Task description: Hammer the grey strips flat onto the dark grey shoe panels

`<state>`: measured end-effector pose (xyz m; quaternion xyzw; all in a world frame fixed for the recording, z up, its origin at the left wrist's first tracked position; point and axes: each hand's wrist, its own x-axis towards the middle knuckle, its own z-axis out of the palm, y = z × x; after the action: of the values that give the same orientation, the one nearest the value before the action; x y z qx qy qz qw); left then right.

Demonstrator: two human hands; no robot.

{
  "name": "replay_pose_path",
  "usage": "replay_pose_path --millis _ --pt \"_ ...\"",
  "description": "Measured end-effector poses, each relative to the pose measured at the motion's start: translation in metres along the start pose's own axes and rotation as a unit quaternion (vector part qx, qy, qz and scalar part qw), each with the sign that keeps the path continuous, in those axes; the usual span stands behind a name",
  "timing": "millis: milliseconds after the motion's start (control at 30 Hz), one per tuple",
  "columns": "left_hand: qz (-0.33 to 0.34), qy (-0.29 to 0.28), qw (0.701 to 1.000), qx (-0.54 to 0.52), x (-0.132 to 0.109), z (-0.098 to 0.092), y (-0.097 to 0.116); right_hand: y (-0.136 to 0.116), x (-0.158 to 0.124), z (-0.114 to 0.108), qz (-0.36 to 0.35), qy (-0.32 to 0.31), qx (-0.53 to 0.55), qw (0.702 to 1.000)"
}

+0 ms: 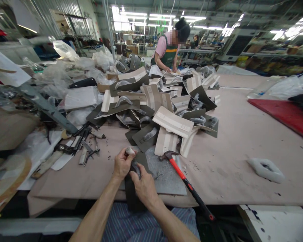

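In the head view my left hand point(121, 165) is closed around a short, pale, rounded piece point(130, 151); its lower part is hidden by the fingers. My right hand point(145, 188) grips the plastic-wrapped handle of a dark green-grey panel point(132, 196), which hangs over the table's front edge toward my lap. Under and beside the panel lies a grey metal plate point(166, 178). A claw hammer point(181, 174) with a red and black handle rests with its head at the plate's far edge, its grip end past the table edge.
Beyond my hands is a heap of panels point(173, 121), pale and dark, with wrapped handles. Pliers and other tools point(84, 141) lie left, below a slanted metal bar point(46, 107). A white wrapped ring point(266, 169) and red sheet point(282, 116) are right. A co-worker point(168, 50) stands across the table.
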<state>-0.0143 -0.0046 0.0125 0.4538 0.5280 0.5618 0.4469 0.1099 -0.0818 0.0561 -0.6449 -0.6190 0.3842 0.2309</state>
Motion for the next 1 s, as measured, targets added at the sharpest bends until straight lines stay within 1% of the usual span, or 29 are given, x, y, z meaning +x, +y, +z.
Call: replay_pose_path --millis 100,133,167,200,233,300,333,367,400,467,533,567,667,733,800,867,900,933,967,1000 --pt "-0.017 -0.016 1.0 0.004 -0.002 -0.008 -0.002 0.001 0.001 -0.003 -0.019 -0.022 0.024 0.999" --pt "-0.024 -0.018 1.0 0.0 -0.002 -0.01 -0.004 0.005 0.001 -0.009 -0.032 -0.018 0.026 0.999" --pt "-0.029 -0.019 0.999 -0.005 -0.002 -0.011 -0.007 0.011 0.001 -0.016 -0.045 -0.001 0.024 0.999" --pt "-0.033 -0.019 0.999 -0.009 -0.002 -0.012 -0.009 0.019 0.002 -0.026 -0.057 0.031 0.013 0.998" --pt "-0.036 -0.022 0.999 -0.012 -0.002 -0.012 -0.011 0.03 0.003 -0.037 -0.066 0.078 -0.009 0.995" --pt "-0.038 -0.029 0.999 -0.009 -0.002 -0.012 -0.013 0.058 0.004 -0.064 -0.071 0.178 -0.087 0.978" --pt "-0.036 -0.033 0.999 -0.004 -0.002 -0.012 -0.013 0.073 0.005 -0.078 -0.066 0.212 -0.135 0.966" --pt "-0.034 -0.032 0.999 0.004 -0.002 -0.011 -0.013 0.089 0.005 -0.091 -0.056 0.228 -0.184 0.954" --pt "-0.031 -0.032 0.999 0.014 -0.001 -0.011 -0.012 0.103 0.005 -0.101 -0.041 0.225 -0.226 0.947" --pt "-0.024 -0.028 0.999 0.036 -0.001 -0.01 -0.01 0.127 0.003 -0.115 0.005 0.171 -0.271 0.947" --pt "-0.017 -0.022 0.998 0.056 -0.002 -0.008 -0.007 0.142 -0.001 -0.12 0.053 0.106 -0.273 0.955" --pt "-0.015 -0.02 0.998 0.065 -0.002 -0.007 -0.006 0.147 -0.002 -0.119 0.07 0.084 -0.268 0.957" --pt "-0.008 -0.012 0.996 0.089 -0.004 -0.004 -0.002 0.151 -0.007 -0.118 0.093 0.06 -0.256 0.96" --pt "0.006 -0.008 0.994 0.113 -0.007 -0.002 -0.001 0.152 -0.01 -0.123 0.097 0.044 -0.229 0.968" --pt "0.033 -0.007 0.988 0.148 -0.01 -0.001 -0.001 0.152 -0.013 -0.132 0.11 0.011 -0.178 0.978" --pt "0.058 -0.014 0.983 0.176 -0.012 -0.001 -0.002 0.149 -0.016 -0.142 0.135 -0.051 -0.102 0.984" --pt "0.067 -0.02 0.981 0.181 -0.012 -0.001 -0.003 0.146 -0.018 -0.146 0.154 -0.088 -0.044 0.983" --pt "0.073 -0.027 0.98 0.182 -0.012 -0.001 -0.003 0.142 -0.02 -0.148 0.172 -0.124 0.028 0.977" --pt "0.077 -0.034 0.98 0.18 -0.012 -0.001 -0.003 0.137 -0.021 -0.148 0.188 -0.154 0.107 0.964" --pt "0.08 -0.041 0.98 0.178 -0.012 -0.002 -0.004 0.13 -0.023 -0.146 0.205 -0.172 0.184 0.946"
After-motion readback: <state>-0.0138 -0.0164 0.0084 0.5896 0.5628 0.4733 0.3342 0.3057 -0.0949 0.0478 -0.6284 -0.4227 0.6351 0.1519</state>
